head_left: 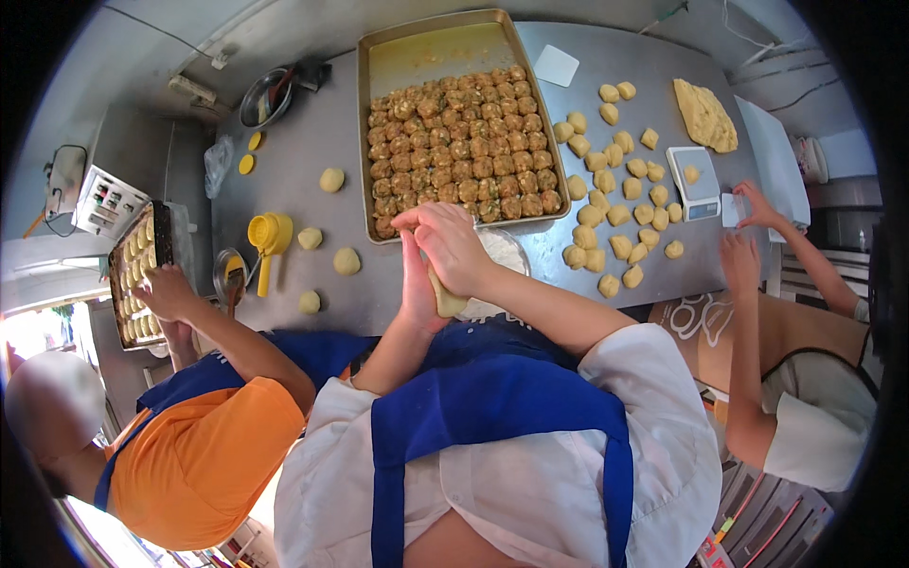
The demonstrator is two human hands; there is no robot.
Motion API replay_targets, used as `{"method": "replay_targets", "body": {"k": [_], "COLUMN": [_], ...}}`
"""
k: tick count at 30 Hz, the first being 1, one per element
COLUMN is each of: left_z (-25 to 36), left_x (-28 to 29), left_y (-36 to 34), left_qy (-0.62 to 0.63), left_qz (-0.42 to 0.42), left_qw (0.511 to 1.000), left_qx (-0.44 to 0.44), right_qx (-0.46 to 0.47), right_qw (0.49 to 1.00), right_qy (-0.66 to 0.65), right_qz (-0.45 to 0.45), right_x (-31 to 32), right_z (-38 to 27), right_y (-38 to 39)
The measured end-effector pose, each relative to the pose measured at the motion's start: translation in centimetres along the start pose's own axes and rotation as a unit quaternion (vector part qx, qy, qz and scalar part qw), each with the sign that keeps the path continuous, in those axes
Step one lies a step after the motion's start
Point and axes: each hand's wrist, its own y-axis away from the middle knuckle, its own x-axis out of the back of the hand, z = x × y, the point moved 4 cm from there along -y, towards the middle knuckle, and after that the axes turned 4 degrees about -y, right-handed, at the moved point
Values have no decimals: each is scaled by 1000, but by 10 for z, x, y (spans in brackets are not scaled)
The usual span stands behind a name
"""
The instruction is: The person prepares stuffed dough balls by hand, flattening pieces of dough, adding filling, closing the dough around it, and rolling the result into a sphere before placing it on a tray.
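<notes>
In the head view, my left hand [418,289] and my right hand [453,248] are closed together around a pale piece of dough [447,299], right hand over left, with part of the dough showing below my fingers. Just beyond them is a large metal tray [370,57] holding rows of brown, speckled filling balls. A white floured round [502,254] is partly hidden behind my right hand. Several loose dough balls [347,260] lie to the left of my hands, and many dough pieces [620,213] are spread to the right.
At left, a co-worker in orange [208,445] handles a pan of shaped pieces [133,256], near a yellow cup [270,237] and bowl [260,99]. At right, another person's hands [739,256] are near a scale [701,206] and dough slab [705,114] on the steel table [303,151].
</notes>
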Motion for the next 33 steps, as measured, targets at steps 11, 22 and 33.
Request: {"method": "replay_targets", "body": {"k": [11, 22, 33], "left_z": [20, -37, -48], "left_x": [17, 60, 52], "left_y": [-27, -27, 3], "left_qy": [316, 77, -33], "left_qz": [-72, 121, 97], "left_qw": [945, 986, 992], "left_qx": [40, 87, 77], "right_qx": [236, 126, -59], "right_qw": [970, 869, 942], "right_qy": [45, 478, 326], "right_qz": [-24, -28, 55], "right_x": [48, 120, 135], "right_z": [-27, 197, 192], "right_y": [-3, -195, -188]}}
